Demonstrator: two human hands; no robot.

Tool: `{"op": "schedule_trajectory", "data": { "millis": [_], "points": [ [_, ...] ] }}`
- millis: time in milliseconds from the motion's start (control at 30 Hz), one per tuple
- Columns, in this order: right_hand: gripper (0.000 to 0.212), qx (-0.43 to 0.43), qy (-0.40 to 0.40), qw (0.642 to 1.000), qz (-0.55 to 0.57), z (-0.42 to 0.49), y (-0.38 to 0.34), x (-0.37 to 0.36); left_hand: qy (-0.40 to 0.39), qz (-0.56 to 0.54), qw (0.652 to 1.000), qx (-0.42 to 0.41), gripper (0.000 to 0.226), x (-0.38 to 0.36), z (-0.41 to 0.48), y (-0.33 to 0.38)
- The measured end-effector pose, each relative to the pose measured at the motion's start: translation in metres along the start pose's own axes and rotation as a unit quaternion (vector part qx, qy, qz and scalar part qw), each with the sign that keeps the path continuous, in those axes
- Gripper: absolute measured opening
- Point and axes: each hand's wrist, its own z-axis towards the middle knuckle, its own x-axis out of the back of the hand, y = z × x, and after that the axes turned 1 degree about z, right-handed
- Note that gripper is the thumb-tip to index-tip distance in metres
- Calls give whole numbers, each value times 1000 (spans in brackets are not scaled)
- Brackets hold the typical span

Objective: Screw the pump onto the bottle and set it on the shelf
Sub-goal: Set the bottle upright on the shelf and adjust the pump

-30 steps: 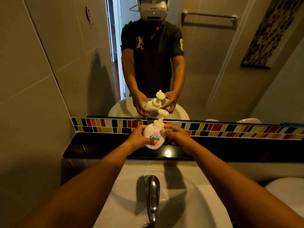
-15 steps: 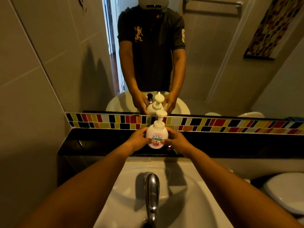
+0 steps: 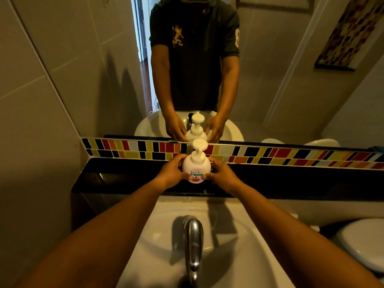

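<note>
A round white soap bottle (image 3: 196, 166) with a pink and green label stands upright on the black shelf (image 3: 124, 179) behind the sink. Its white pump (image 3: 199, 145) sits on the bottle's neck. My left hand (image 3: 171, 173) wraps the bottle's left side and my right hand (image 3: 223, 174) wraps its right side. Both hands touch the bottle. The bottle's base is partly hidden by my fingers.
A chrome tap (image 3: 194, 246) rises over the white sink (image 3: 228, 256) below the shelf. A strip of coloured tiles (image 3: 291, 155) and a mirror (image 3: 280, 80) back the shelf. A white toilet (image 3: 365, 242) is at the right. A tiled wall (image 3: 31, 121) closes the left.
The bottle, tilted and lifted a second ago, has come upright and down onto the shelf. Both hands have stayed on its sides.
</note>
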Motion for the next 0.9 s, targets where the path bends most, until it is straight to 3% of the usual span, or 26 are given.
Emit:
{"op": "schedule_trajectory", "data": {
  "millis": [667,900],
  "points": [
    [61,12,-4,1000,-7,2,-3,1,5,-28,1000,5,71,-3,2,-1],
    [79,-25,-50,998,9,1,-18,14,-1,-39,999,7,71,-2,3,-2]
  ]
}}
